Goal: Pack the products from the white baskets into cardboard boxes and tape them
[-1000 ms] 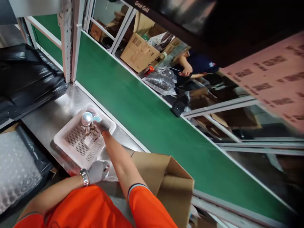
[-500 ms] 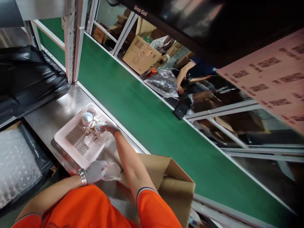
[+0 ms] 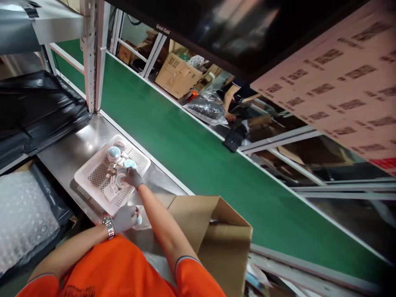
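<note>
A white perforated plastic basket (image 3: 89,171) rests on the metal worktop. Inside lie several round tubs, among them a blue-lidded tub (image 3: 114,154) and another blue-lidded tub (image 3: 130,164), along with small boxes and packets. My right hand (image 3: 133,177), in a grey glove, reaches into the basket with its fingers closed around a pale round tub (image 3: 121,177). Near the basket's front edge, my gloved left hand (image 3: 124,218) grips a clear plastic bag (image 3: 145,222). A small bluish piece shows by its fingertips; I cannot tell what it is.
An open cardboard box (image 3: 229,251) stands right of my arms. Behind the worktop runs a green conveyor belt (image 3: 173,132). Bubble wrap (image 3: 24,222) lies at the left, below black plastic sheeting (image 3: 40,109). Across the belt, a person's hand (image 3: 229,117) touches a clear bag (image 3: 208,108).
My right hand has moved from the blue-lidded tub at the basket's right side to a pale tub nearer me. A bluish piece now shows at my left fingertips. The view has shifted slightly.
</note>
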Demonstrator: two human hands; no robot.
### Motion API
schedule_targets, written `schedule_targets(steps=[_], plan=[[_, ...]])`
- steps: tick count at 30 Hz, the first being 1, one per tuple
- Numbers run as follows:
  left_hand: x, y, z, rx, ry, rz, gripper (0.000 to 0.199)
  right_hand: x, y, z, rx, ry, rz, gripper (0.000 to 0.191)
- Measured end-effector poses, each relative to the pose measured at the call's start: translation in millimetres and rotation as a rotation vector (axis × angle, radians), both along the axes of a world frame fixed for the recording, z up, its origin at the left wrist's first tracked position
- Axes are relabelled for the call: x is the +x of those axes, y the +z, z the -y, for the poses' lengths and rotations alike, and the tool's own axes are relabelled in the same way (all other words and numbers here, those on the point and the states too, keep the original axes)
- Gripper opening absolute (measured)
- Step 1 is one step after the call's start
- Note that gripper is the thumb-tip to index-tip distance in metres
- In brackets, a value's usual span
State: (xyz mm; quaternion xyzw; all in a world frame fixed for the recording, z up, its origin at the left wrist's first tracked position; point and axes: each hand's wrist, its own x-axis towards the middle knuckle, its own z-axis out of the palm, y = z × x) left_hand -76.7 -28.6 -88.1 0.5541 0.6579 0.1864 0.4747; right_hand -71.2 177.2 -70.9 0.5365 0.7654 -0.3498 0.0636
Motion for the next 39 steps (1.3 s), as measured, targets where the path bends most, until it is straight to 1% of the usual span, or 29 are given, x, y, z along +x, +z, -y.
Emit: schedule_targets(steps=[3,5,7,9,10,11,12,13,15,17,18,19,20,21,24,25,27,29,30,32,35,37,39], plan=[[-3.6,1.1,-0.4,-0.002,0.004,0.012,0.026,13.7,23.7,3.5,-0.009,-0.057,-0.112,0.048],[-6.7,3.1,-1.2,0.012,0.016,0.027,0.025,38.4,43.9,11.9,0.021,-0.112,-0.212,0.052],[-9.0,5.0,-2.8,0.024,0.038,0.032,0.027,76.0,60.8,33.5,0.082,-0.159,-0.388,0.058],[-9.9,6.7,-5.3,0.03,0.054,0.017,0.03,120.4,68.4,70.2,0.169,-0.218,-0.579,0.057],[-10.0,7.6,-6.5,0.032,0.059,0.007,0.031,142.2,67.6,92.7,0.219,-0.259,-0.622,0.055],[-10.0,8.8,-7.5,0.033,0.064,-0.006,0.031,162.2,63.5,116.3,0.268,-0.302,-0.614,0.053],[-9.8,10.2,-8.3,0.036,0.071,-0.024,0.03,179.8,56.7,139.3,0.294,-0.3,-0.559,0.049],[-9.6,11.7,-8.6,0.039,0.078,-0.046,0.03,194.1,47.8,160.3,0.305,-0.265,-0.506,0.047],[-8.9,15.0,-7.8,0.047,0.082,-0.098,0.032,212.3,27.4,191.9,0.272,-0.11,-0.429,0.049],[-7.7,17.7,-4.9,0.066,0.063,-0.144,0.032,217.2,9.9,206.5,0.219,0.043,-0.414,0.056],[-6.8,18.4,-2.8,0.075,0.042,-0.159,0.032,215.6,3.6,208.1,0.192,0.082,-0.418,0.059],[-5.8,18.7,-0.6,0.083,0.021,-0.172,0.031,211.9,-1.0,206.6,0.165,0.082,-0.426,0.061],[-4.9,18.5,1.7,0.091,-0.001,-0.183,0.03,206.8,-4.0,203.1,0.128,0.047,-0.435,0.062],[-4.2,17.9,3.9,0.096,-0.022,-0.192,0.029,200.6,-6.0,198.3,0.074,-0.019,-0.444,0.061],[-3.9,14.5,8.7,0.1,-0.057,-0.223,0.028,180.4,-9.9,184.5,-0.155,-0.297,-0.514,0.042],[-4.7,13.3,9.6,0.097,-0.056,-0.24,0.028,174.5,-11.3,181.7,-0.228,-0.369,-0.555,0.036],[-7.4,11.4,11.0,0.086,-0.042,-0.272,0.029,165.9,-14.5,179.2,-0.318,-0.445,-0.627,0.032],[-10.8,10.5,12.4,0.077,-0.021,-0.288,0.029,162.3,-16.8,178.9,-0.314,-0.436,-0.604,0.037],[-12.6,10.4,13.1,0.075,-0.009,-0.286,0.029,161.9,-17.2,178.6,-0.281,-0.415,-0.544,0.04],[-15.5,11.1,14.2,0.079,0.021,-0.275,0.028,161.8,-16.0,176.8,-0.176,-0.35,-0.353,0.049],[-17.7,13.2,13.8,0.085,0.064,-0.258,0.029,159.4,-9.7,172.1,-0.019,-0.203,-0.029,0.063],[-18.0,14.8,12.3,0.078,0.068,-0.253,0.03,157.0,-3.0,169.2,0.044,-0.104,0.132,0.072],[-18.3,15.7,10.6,0.072,0.053,-0.246,0.03,157.3,6.2,165.3,0.076,-0.021,0.234,0.073]])
